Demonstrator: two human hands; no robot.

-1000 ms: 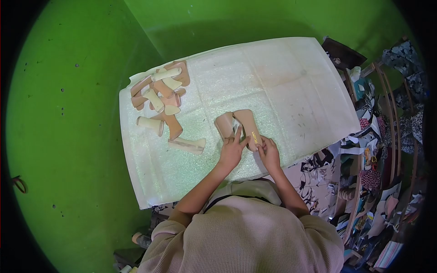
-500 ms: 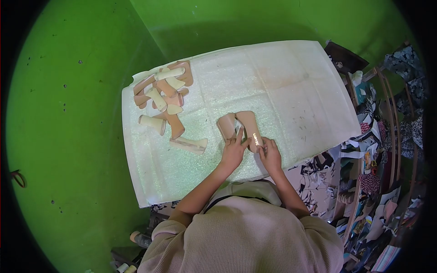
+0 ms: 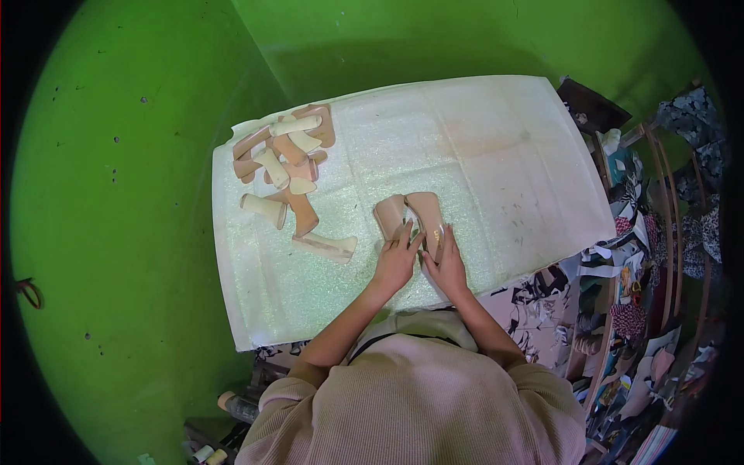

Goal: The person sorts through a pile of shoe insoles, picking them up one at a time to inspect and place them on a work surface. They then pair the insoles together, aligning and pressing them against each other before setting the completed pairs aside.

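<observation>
Two tan shoe soles, wedge-like with smooth covered tops, lie side by side on the white-covered table. My left hand (image 3: 395, 262) rests over the near end of the left sole (image 3: 390, 213); its fingers are stretched out and apart, the index finger along the sole's inner edge. My right hand (image 3: 448, 267) straddles the near part of the right sole (image 3: 422, 208), thumb on the inner side and fingers along the outer edge. Small gold lettering on that sole is partly hidden by the hand.
A pile of tan and cream sole pieces (image 3: 298, 205) lies at the table's left, with one cream piece (image 3: 329, 246) nearer me. The white table cover (image 3: 511, 178) reaches a green wall (image 3: 403, 39). Cluttered shelves (image 3: 604, 341) with scraps stand at the right.
My right hand has shifted left and turned, its fingers now lying along the right sole and covering more of the lettering. The left hand stays by the left sole.
</observation>
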